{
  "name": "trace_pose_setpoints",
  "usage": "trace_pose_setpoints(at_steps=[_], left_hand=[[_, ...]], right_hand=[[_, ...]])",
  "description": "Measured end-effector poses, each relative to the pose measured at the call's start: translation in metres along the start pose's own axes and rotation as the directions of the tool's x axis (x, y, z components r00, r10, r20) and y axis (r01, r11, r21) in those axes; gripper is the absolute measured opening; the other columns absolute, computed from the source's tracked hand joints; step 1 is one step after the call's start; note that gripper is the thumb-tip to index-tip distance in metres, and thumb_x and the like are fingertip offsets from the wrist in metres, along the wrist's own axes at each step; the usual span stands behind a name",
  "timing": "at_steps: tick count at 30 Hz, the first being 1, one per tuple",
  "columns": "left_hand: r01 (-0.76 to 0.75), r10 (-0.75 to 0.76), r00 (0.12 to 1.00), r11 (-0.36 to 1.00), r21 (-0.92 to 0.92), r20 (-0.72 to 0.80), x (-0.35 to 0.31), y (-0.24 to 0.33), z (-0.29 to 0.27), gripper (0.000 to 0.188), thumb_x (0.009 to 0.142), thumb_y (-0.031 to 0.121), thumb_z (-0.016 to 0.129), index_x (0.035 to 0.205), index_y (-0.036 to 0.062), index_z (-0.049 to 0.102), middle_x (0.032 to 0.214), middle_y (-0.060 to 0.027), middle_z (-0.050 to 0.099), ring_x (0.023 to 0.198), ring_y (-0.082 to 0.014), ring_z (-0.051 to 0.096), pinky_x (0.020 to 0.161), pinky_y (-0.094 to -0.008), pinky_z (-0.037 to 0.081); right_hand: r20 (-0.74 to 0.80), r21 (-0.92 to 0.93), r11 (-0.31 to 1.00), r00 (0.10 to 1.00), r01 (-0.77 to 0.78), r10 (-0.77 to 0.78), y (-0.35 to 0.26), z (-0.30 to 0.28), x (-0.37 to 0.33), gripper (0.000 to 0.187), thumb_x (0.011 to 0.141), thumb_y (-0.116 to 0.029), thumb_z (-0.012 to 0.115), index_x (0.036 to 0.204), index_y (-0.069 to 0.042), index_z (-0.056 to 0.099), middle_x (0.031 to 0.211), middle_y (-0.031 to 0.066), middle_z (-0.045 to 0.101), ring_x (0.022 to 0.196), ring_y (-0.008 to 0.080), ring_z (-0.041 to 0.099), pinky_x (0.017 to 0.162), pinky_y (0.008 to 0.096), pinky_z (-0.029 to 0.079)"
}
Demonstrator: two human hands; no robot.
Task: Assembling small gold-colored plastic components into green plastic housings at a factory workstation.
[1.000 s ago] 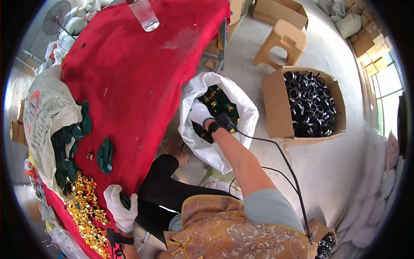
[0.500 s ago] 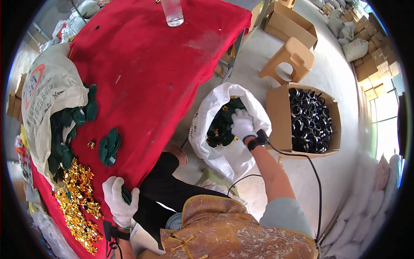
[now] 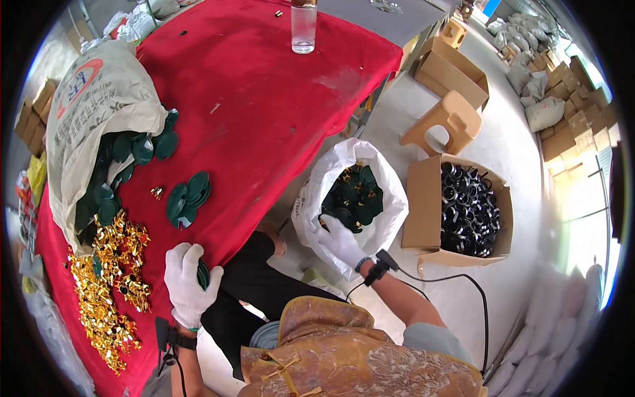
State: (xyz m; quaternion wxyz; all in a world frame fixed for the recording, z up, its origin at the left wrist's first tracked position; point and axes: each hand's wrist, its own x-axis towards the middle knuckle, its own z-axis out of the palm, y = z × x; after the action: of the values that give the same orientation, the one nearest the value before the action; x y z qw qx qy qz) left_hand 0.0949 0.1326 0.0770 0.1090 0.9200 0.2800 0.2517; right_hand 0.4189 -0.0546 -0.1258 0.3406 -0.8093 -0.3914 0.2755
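Observation:
My left hand (image 3: 192,286), in a white glove, is closed around a small stack of dark green discs (image 3: 203,273) at the table's near edge. My right hand (image 3: 342,240), also gloved, is over the near side of an open white sack (image 3: 390,218), its fingers apart and nothing visible in them. Inside that sack lie dark green discs with gold pieces (image 3: 354,192). A loose group of green discs (image 3: 189,200) lies on the red cloth, with a few gold clips (image 3: 157,192) beside it. Left of my left hand spreads a heap of shiny gold clips (image 3: 109,291).
A large whitish sack (image 3: 99,99) lies on the red-covered table (image 3: 264,106), spilling green discs. A drinking glass (image 3: 303,33) stands at the far side. Right of the white sack are a carton (image 3: 423,205) of black rings and a tan plastic stool (image 3: 450,122).
My right hand has drawn back from inside the white sack toward its near left rim. My left hand keeps hold of the green discs. The whole view has shifted slightly.

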Motion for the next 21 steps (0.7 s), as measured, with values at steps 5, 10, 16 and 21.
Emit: trace_pose_setpoints(at_steps=[5,10,16,21], left_hand=[[0.003,-0.003,1.000,1.000,-0.017,-0.016,-0.001,0.001,-0.001,0.060,0.070,0.010,0.087,0.123,0.0040,0.061,0.119,-0.0216,0.062,0.109,-0.0434,0.060,0.092,-0.0516,0.052],[-0.019,0.018,0.999,1.000,-0.018,-0.052,0.002,0.000,-0.001,0.060,0.069,0.015,0.089,0.122,0.0053,0.063,0.115,-0.0186,0.063,0.103,-0.0407,0.061,0.087,-0.0502,0.053],[0.019,-0.019,0.997,1.000,-0.002,-0.076,-0.002,0.000,-0.006,0.058,0.069,0.018,0.090,0.120,0.0070,0.066,0.115,-0.0175,0.064,0.105,-0.0405,0.063,0.087,-0.0501,0.055],[0.022,-0.022,0.997,1.000,-0.004,-0.075,-0.008,-0.003,-0.016,0.055,0.072,0.024,0.091,0.119,0.0072,0.068,0.115,-0.0162,0.066,0.105,-0.0390,0.066,0.087,-0.0484,0.057]], right_hand=[[0.081,-0.345,0.938,0.997,0.018,0.011,-0.031,0.013,-0.018,0.055,0.102,-0.036,0.065,0.146,-0.005,0.053,0.107,0.0251,0.071,0.103,0.0430,0.072,0.085,0.0518,0.057],[-0.057,0.092,0.976,0.980,0.195,-0.190,-0.094,0.019,0.045,0.030,0.103,-0.022,0.058,0.122,0.000,0.064,0.087,0.0295,0.070,0.087,0.0492,0.070,0.073,0.0555,0.056],[0.027,-0.018,0.973,0.973,0.231,-0.231,-0.091,0.065,0.082,0.034,0.099,-0.027,0.061,0.118,0.000,0.067,0.095,0.0317,0.071,0.096,0.0515,0.069,0.083,0.0591,0.055],[-0.044,-0.152,0.965,0.973,0.216,-0.225,-0.119,0.029,0.021,0.043,0.100,-0.031,0.065,0.129,0.001,0.067,0.112,0.0272,0.073,0.108,0.0464,0.069,0.093,0.0567,0.055]])
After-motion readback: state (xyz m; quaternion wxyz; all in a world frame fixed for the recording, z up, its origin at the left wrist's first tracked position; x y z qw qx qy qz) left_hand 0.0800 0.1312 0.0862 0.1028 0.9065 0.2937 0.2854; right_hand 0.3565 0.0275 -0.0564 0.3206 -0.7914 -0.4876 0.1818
